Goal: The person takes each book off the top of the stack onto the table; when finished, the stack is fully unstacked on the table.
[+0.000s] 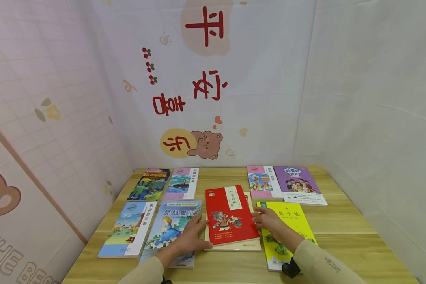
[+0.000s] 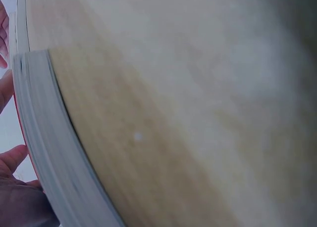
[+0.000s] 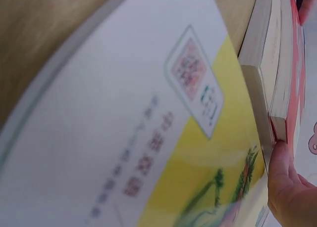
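Observation:
A red book (image 1: 230,230) lies slightly turned on top of a cream book (image 1: 234,248), whose lower and right edges show beneath it. My left hand (image 1: 193,235) holds the red book by its left edge, thumb near the lower left corner. On the opposite side, my right hand (image 1: 271,224) grips the right edge with bent fingers. In the left wrist view, fingertips (image 2: 14,158) touch the side of a thick page block (image 2: 59,128). The right wrist view has the right hand (image 3: 292,192) at the corner of the stacked books (image 3: 282,103).
A yellow book (image 1: 299,227) lies under my right forearm, and a blue fairy-tale book (image 1: 167,232) partly under my left. Farther left is a countryside-cover book (image 1: 126,228). Along the back are a dark green book (image 1: 149,185), two pink-topped books (image 1: 181,183) (image 1: 264,183) and a purple book (image 1: 299,183).

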Action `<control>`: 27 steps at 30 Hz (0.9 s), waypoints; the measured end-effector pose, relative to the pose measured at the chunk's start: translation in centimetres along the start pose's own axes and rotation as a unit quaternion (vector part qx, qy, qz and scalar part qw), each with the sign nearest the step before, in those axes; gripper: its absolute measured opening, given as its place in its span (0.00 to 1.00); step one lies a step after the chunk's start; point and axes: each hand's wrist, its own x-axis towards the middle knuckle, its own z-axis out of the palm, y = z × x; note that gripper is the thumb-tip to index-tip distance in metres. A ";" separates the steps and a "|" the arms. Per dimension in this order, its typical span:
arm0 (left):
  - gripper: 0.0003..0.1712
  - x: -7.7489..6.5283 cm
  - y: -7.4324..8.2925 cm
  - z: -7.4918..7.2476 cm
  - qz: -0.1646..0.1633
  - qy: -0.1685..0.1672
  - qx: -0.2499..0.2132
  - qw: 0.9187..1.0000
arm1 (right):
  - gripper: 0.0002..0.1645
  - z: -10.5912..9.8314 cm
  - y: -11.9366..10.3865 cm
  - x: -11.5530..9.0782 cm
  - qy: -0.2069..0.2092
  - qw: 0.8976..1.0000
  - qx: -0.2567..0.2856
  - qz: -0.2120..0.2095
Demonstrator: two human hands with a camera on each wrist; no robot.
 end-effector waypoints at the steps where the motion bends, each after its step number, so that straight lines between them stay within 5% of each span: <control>1: 0.49 0.0 0.0 0.0 0.000 -0.001 -0.001 1.000 | 0.38 0.0 0.0 0.0 -0.004 1.000 0.004 0.001; 15: 0.49 0.2 -0.3 -0.1 0.003 -0.004 0.001 1.000 | 0.38 0.7 -0.3 -0.1 -0.021 0.996 0.076 -0.030; 27: 0.49 0.2 -0.3 0.0 0.003 -0.004 0.011 1.000 | 0.37 1.2 -0.3 -0.6 -0.052 0.996 0.064 -0.043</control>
